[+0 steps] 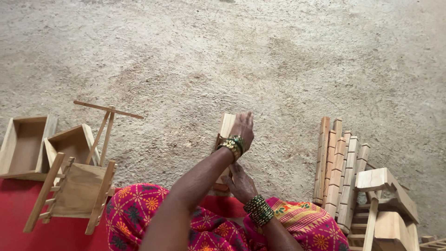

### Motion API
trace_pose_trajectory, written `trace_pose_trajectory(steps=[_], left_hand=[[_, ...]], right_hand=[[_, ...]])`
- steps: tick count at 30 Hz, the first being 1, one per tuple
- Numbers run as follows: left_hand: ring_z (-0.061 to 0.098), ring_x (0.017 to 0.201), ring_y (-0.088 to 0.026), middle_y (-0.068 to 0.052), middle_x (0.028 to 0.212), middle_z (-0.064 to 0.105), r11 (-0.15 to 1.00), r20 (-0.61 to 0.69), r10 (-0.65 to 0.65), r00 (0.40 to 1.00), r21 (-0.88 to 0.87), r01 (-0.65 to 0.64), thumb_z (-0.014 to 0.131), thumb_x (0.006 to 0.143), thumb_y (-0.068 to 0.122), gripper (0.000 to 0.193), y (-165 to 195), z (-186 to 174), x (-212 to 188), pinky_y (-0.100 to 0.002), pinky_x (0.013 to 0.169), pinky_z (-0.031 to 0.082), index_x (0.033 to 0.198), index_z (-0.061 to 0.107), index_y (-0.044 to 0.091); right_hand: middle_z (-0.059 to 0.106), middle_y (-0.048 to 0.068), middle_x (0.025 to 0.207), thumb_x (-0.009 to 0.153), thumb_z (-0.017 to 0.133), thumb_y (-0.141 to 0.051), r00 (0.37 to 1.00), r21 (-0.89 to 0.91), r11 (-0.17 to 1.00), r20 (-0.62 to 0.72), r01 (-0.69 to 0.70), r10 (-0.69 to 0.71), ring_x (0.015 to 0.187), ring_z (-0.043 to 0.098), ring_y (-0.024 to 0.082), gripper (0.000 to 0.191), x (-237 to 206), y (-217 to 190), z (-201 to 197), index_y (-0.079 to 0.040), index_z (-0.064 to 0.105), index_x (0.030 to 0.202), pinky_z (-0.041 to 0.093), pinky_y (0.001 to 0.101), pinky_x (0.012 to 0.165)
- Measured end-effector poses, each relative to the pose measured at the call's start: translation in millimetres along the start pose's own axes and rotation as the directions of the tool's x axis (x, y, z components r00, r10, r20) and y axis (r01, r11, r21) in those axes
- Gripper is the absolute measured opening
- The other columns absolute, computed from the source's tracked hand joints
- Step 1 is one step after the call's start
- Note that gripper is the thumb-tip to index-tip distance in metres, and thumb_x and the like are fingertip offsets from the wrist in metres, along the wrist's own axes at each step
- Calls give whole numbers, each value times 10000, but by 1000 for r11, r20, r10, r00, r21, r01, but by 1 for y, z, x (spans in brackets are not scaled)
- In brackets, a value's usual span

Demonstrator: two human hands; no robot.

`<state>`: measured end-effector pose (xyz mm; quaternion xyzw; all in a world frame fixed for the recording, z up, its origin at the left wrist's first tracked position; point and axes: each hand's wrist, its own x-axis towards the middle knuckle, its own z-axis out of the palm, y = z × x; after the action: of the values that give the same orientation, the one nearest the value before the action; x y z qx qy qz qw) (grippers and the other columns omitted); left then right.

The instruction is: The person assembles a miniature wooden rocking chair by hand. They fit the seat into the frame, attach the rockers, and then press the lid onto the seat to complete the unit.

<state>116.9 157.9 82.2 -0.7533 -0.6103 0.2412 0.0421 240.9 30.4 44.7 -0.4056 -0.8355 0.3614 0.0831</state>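
I sit on an earthen floor [260,56] with a pale wooden board [226,124] standing on edge in front of my knees. My left hand [243,128] reaches forward and grips the board's far end from above. My right hand [239,182] holds its near end, close to my lap. Both wrists carry green and gold bangles. My arms hide the middle of the board. My pink patterned clothing [139,209] fills the lower middle of the view.
Two open wooden boxes [25,146] [69,144] and a small slatted wooden frame [76,190] lie at the left, partly on a red mat [18,218], with a T-shaped stick piece [104,125] behind. A row of wooden slats [339,167] and assembled wooden pieces [385,204] sit at the right.
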Motion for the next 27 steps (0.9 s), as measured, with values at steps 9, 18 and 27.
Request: trace_pose_trajectory(steps=[9, 18, 27], left_hand=[[243, 1571, -386, -256, 1618, 386, 987, -5, 162, 987, -5, -162, 477, 1051, 458, 506, -11, -4, -24, -521, 1172, 348, 1176, 749, 49], [134, 1579, -406, -229, 1667, 251, 979, 85, 190, 978, -95, -182, 393, 1038, 600, 664, -10, -22, -37, -578, 1260, 179, 1256, 705, 56], [77, 1562, -364, -199, 1686, 66, 807, 10, -140, 990, -578, 120, 305, 983, 657, 864, -35, -12, -15, -491, 1264, 68, 1605, 138, 80]], right_hand=[[469, 192, 1478, 967, 522, -474, 997, -46, 997, 47, -61, 64, 1221, 593, 394, 676, 0, -9, -1, -219, 306, 1555, 528, 516, 959], [509, 171, 1464, 965, 553, -428, 1000, -56, 998, 21, -19, 21, 1252, 584, 371, 636, 1, -1, 1, -175, 363, 1517, 512, 497, 985], [533, 198, 1435, 957, 573, -423, 1000, -17, 1000, -8, -10, 10, 1130, 645, 388, 649, -2, -7, -3, -151, 381, 1514, 528, 502, 916]])
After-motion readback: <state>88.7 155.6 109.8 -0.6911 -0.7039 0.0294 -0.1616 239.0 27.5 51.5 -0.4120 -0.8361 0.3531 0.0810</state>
